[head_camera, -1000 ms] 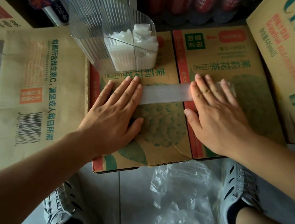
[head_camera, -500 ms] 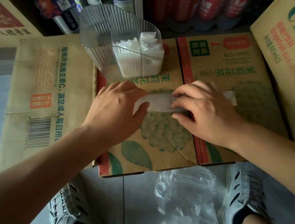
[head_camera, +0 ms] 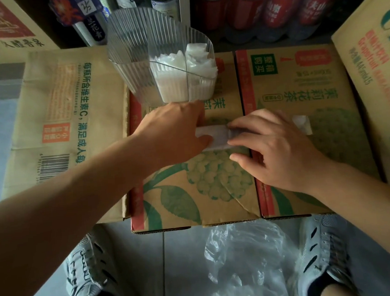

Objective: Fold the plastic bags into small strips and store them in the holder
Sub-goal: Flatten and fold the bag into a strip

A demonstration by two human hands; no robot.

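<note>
Translucent whitish plastic strip (head_camera: 219, 137), flat and narrow, lies crosswise on two cardboard boxes pushed side by side: left box (head_camera: 193, 194), right box (head_camera: 301, 88). Both are matte brown corrugated with a red edge band, green leaf and blossom print, and "茉莉花茶" in green. Left hand (head_camera: 176, 130) pinches the strip's left end, thumb at the near edge and fingers curled over the far edge. Right hand (head_camera: 275, 146) has curled fingers gripping the strip's middle; the strip's right end pokes out past the knuckles, flat on the right box. Holder (head_camera: 135, 59) is clear ribbed plastic with rounded walls and inner dividers, standing at the far end of the left box just beyond the left hand. White folded bags (head_camera: 183, 76) stand packed in its right compartments. Flattened carton (head_camera: 69, 106) on the left reads "每瓶所含维生素C,满足成人每日所需", plus a barcode. Carton (head_camera: 369, 64) on the right shows orange "Grapefruit". Red-labelled bottles (head_camera: 271, 8) stand behind. Crinkled clear loose bags (head_camera: 245, 260) lie on the tiled floor between grey mesh shoes (head_camera: 89, 273).
</note>
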